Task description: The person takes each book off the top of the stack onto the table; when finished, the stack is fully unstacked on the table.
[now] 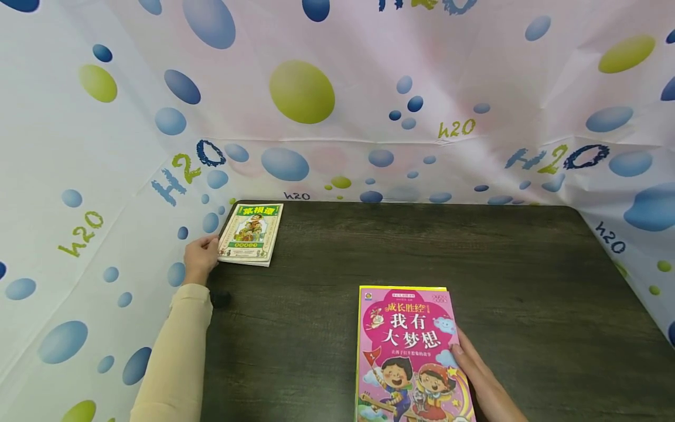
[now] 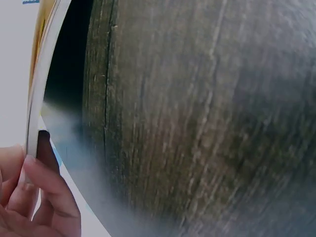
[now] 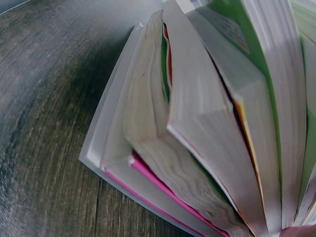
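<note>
At the far left corner of the table, my left hand (image 1: pixel 201 258) pinches the left edge of a small cream book (image 1: pixel 250 233) with a green title band. In the left wrist view the thumb and fingers close on the edge of that book (image 2: pixel 45 64). Near the front, my right hand (image 1: pixel 482 378) grips the right side of a pink picture book (image 1: pixel 406 351), which tops a stack; a yellow edge shows beneath it. The right wrist view shows several book blocks (image 3: pixel 207 118) of this stack side by side, with only a fingertip (image 3: pixel 300 231) at the bottom.
A dark wood-grain table (image 1: pixel 527 264) lies under the books. White sheeting (image 1: pixel 369 88) with blue and green dots rises along its back and sides, close to my left forearm. A small black object (image 1: pixel 220 299) is beside the left wrist.
</note>
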Tool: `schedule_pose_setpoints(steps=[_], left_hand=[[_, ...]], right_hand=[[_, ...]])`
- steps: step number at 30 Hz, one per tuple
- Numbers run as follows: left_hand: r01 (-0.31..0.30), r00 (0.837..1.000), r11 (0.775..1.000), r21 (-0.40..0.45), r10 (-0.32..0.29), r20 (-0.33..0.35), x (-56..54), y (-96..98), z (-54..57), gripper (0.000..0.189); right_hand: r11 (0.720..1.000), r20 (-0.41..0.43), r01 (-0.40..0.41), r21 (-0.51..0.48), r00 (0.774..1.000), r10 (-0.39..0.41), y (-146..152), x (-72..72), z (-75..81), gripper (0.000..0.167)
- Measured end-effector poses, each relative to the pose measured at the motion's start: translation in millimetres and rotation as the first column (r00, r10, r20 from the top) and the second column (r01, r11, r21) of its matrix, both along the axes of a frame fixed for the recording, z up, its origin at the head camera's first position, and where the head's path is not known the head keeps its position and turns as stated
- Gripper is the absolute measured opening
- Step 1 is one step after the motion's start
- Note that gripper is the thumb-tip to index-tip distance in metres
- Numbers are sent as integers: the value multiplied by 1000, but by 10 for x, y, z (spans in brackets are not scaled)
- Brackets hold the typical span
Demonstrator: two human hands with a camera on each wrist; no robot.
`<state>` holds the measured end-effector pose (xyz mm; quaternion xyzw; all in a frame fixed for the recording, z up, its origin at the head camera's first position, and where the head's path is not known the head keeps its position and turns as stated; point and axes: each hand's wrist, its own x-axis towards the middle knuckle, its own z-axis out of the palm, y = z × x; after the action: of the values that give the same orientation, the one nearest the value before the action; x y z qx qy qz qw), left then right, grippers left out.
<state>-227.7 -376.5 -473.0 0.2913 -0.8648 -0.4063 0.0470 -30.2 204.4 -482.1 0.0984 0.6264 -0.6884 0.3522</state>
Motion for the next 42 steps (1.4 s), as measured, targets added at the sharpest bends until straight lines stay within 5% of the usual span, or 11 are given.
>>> schedule_pose_setpoints(steps=[11,14,20,28,34,42], left_hand=[[-34,997,998,-59,30,-64,79,-22,2,40],[-32,997,999,-12,31,-72,87,4,26,41],[40,998,991,131,-32,-61,93,140,104,52],[167,985,969,181,-156,-76,165,353,170,65],[262,965,928,266,-252,-71,243,625,272,70],[385,919,832,399,-385,-84,462,1109,359,73]], right_hand=[[1000,-33,-3,2,999,3,-1,11,26,81],[1000,-35,3,5,999,-3,-4,12,37,81],[999,-78,25,32,997,-22,-17,11,50,77],[1000,-45,10,-3,999,-10,-15,25,37,80],[1000,-32,-4,-13,999,4,0,19,43,81],[999,-102,21,38,995,-17,-25,46,54,77]])
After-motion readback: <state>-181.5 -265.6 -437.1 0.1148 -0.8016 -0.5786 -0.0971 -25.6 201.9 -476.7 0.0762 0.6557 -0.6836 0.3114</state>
